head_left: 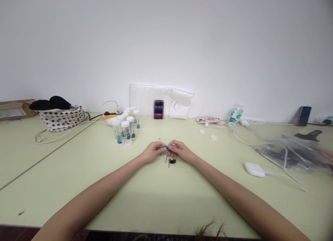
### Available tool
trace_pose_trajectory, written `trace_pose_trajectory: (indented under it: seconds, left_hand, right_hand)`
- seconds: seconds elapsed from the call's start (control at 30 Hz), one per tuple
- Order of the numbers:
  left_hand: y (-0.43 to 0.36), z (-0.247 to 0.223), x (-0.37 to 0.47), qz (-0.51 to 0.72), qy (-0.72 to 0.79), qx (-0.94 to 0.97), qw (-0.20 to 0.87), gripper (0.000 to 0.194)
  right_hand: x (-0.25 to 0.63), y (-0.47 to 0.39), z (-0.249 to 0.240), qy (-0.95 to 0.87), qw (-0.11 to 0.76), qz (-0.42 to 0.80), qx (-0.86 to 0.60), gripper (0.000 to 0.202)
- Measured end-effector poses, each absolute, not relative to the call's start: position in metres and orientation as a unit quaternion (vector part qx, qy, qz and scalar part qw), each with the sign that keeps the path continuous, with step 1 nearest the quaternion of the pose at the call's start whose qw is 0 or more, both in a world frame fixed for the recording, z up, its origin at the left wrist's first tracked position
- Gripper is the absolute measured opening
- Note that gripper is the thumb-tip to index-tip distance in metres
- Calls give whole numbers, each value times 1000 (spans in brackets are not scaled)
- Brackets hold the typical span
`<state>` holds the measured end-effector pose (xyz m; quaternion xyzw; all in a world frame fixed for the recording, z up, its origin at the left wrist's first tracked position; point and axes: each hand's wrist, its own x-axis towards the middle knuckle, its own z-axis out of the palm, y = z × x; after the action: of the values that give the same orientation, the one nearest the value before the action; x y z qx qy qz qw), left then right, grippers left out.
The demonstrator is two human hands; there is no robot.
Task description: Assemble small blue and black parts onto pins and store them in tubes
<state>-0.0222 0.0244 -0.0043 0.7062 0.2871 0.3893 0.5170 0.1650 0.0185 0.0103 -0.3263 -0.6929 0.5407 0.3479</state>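
Over the middle of the table, my left hand [152, 152] and my right hand [182, 152] meet with fingertips pinched. Between them is a small blue piece with thin dark rods [167, 148]; its exact kind is too small to tell. The rods point down towards the tabletop. A small black piece [172, 161] shows just below my right fingers, and I cannot tell whether it is held or lies on the table. Left of my hands stand several clear tubes with white caps [125, 127], with blue and dark pieces inside them.
A phone [158, 109] leans on a white plastic package [145, 95] by the wall. White round caps [213, 138] lie right of centre. Farther right are a bottle [236, 114], a white charger [254, 169], cables, and another person's hand [327, 156] beside a blurred plastic bag [291, 152]. A patterned basket [61, 117] stands left.
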Motion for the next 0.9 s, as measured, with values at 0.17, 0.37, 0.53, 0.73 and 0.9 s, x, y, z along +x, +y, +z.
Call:
trace_pose_trajectory:
  seconds: [0.17, 0.37, 0.53, 0.73, 0.9]
  left_hand:
    - [25, -5, -22, 388, 297, 702, 518, 29]
    - [24, -4, -22, 392, 295, 711, 504, 30]
    - [25, -5, -23, 386, 304, 707, 509, 30]
    - [24, -4, -22, 386, 299, 705, 514, 29]
    - [25, -5, -22, 384, 300, 705, 515, 30]
  right_hand:
    - [166, 18, 10, -694, 356, 532, -329, 29]
    - [165, 19, 9, -689, 354, 541, -327, 28]
    - [165, 20, 8, -695, 355, 534, -326, 28]
    - [165, 20, 8, -696, 356, 530, -328, 29]
    - [165, 18, 10, -699, 353, 527, -330, 30]
